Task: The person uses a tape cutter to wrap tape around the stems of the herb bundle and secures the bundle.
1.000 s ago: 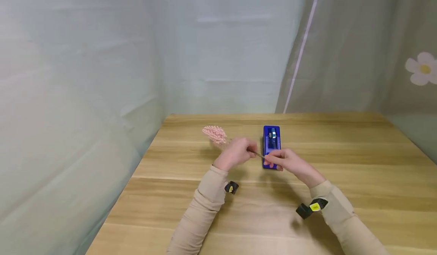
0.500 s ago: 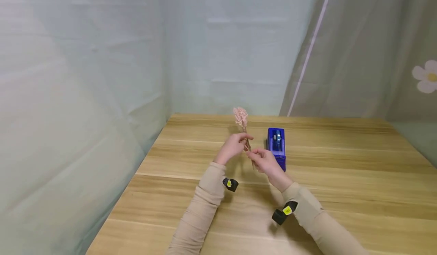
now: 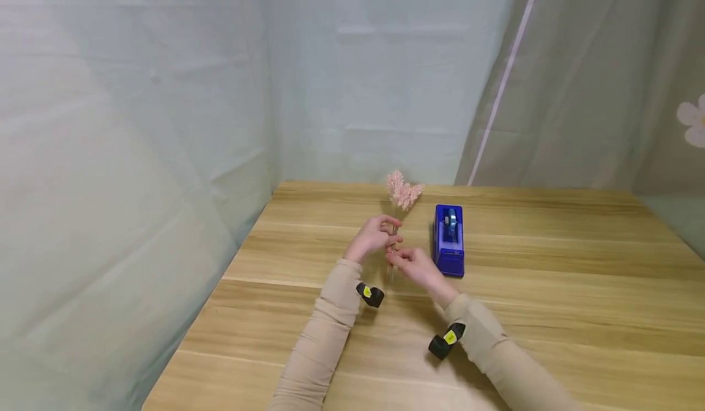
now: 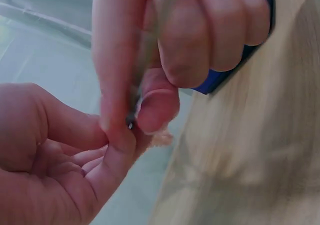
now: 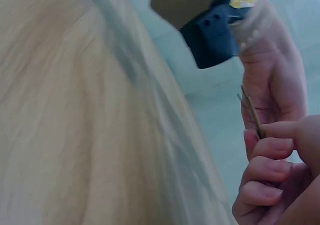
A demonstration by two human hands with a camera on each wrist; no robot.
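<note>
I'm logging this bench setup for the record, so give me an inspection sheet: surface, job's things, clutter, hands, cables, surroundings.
Surface: wooden table, pale planks, bare where visible.
Job's things: pink dried flower sprig held upright above the table, stems pointing down; blue tape dispenser standing on the table just right of the hands.
Clutter: nothing seen.
Hands: left hand pinches the stems; right hand pinches the stems just below it. Both wrists carry small black cameras with yellow labels.
Cables: nothing seen.
Surroundings: pale green cloth backdrop behind and to the left; grey curtain with a flower print at right.
</note>
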